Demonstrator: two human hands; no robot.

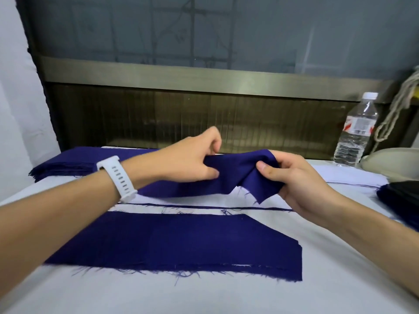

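Left hand point(192, 158): fingers and thumb curled, pinching the upper edge of a navy cloth piece point(229, 175). Right hand point(292, 180): thumb and fingers clamped on the same piece's right end. Cloth piece: lifted just above the white-covered tabletop point(226, 298), sagging between both hands. Second navy piece point(181, 243): flat, nearer. Navy stack point(74, 163): far left. Water bottle point(356, 132): far right.

The held fabric piece point(238, 171) is matt navy woven cloth with frayed edges, as is the flat panel point(181, 243). The table cover point(204, 295) is smooth white cloth. The far-right bottle point(356, 132) is clear glossy plastic.
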